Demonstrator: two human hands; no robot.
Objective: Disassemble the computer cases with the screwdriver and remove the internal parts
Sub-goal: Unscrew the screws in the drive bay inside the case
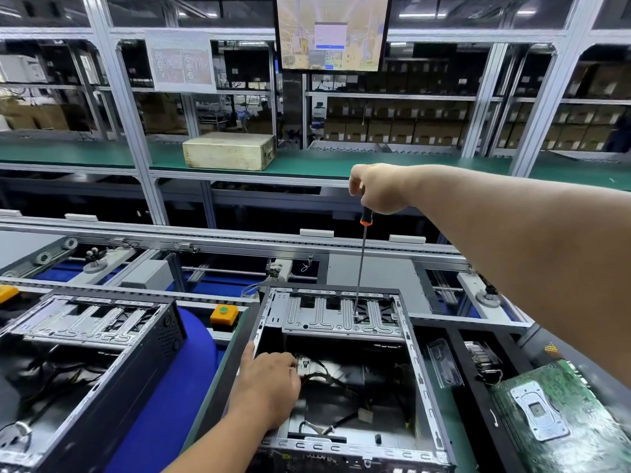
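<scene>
The room is a factory line: grey metal racking (136, 138) fills the view from nine to three o'clock, with a screen (330, 32) at twelve, a pale box (228, 151) on a green shelf below it, and stacked cartons behind.

The table (164, 404), blue and green on top, carries two opened computer cases. The nearer case (341, 370) sits at six o'clock, its side panel off, probably laid flat so the inside faces up for work. The second case (85, 353) lies at eight o'clock, apart from the first. A green circuit board (560, 414) rests at four o'clock, just beside the nearer case; it looks like a part already taken out and set aside.

The right hand (382, 189), at about one o'clock, has its fingers wrapped round the handle of the screwdriver (362, 254). The long shaft stands nearly upright, its tip on a screw in the metal bracket (338, 319) at the far end of the nearer case. Held from the top, it can be pushed down and spun.

The left hand (269, 380), at seven o'clock, reaches inside the nearer case over the cables (327, 377). Its fingers point away from the camera, so whether they grip anything cannot be told; it likely steadies the case.

An orange button box (224, 315) sits between the cases.
</scene>
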